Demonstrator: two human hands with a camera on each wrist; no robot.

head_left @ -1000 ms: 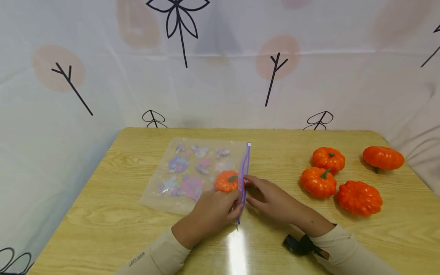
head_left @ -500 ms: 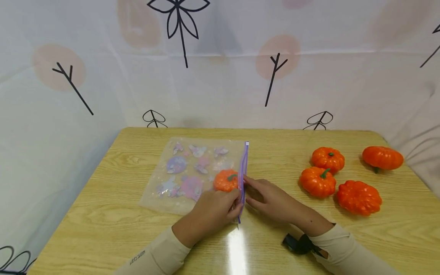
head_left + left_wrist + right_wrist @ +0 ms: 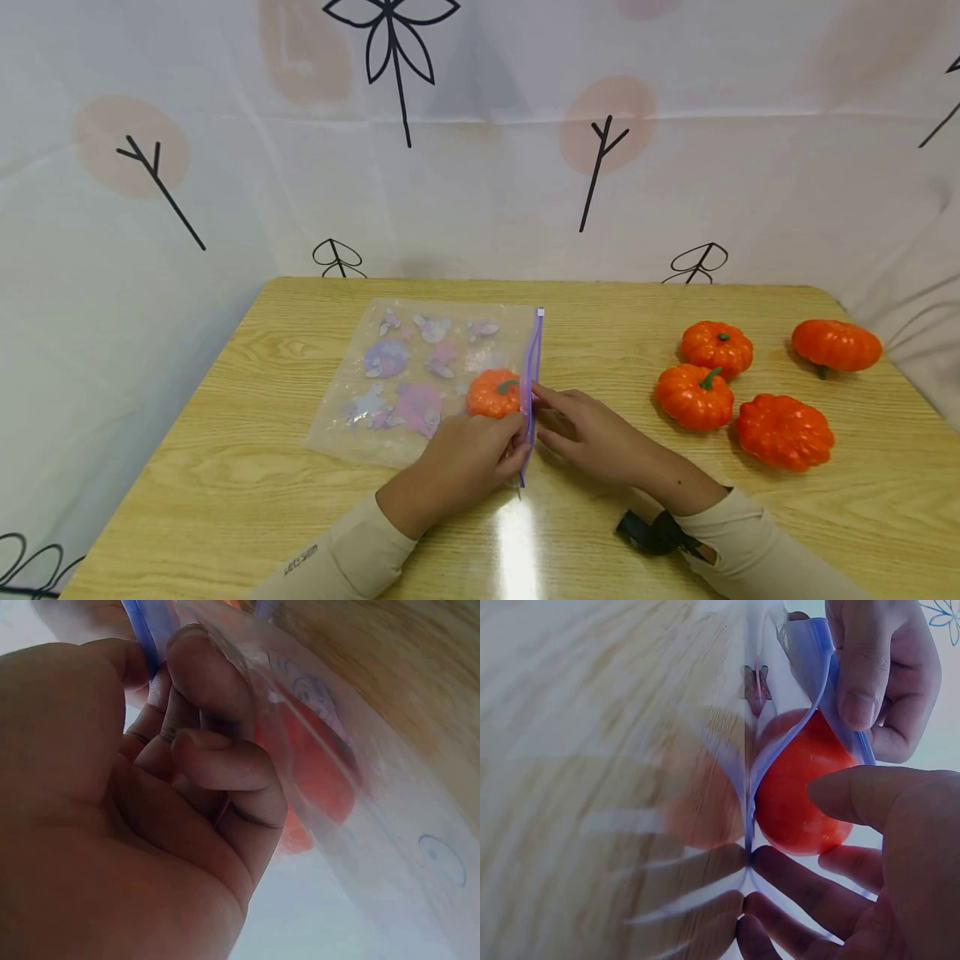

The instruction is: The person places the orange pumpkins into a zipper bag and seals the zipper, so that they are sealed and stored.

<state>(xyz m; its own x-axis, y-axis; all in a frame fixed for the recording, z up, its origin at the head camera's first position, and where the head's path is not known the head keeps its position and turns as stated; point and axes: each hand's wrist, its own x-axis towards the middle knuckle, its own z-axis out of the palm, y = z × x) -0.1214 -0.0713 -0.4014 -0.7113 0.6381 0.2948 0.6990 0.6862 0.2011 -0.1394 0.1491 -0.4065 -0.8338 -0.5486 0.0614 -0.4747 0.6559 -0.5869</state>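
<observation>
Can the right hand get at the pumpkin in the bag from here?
Probably yes: the left hand holds the bag by its edge, the mouth gapes, and the right hand is at the opening with the pumpkin just inside.

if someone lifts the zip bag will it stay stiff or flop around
The bag is probably floppy: it is see-through, and its purple-edged opening bows apart. It would likely sag near that opening, where the pumpkin lies. Tipped opening-down, it might let the pumpkin slide out, since the opening gapes and the pumpkin looks glossy.
</observation>
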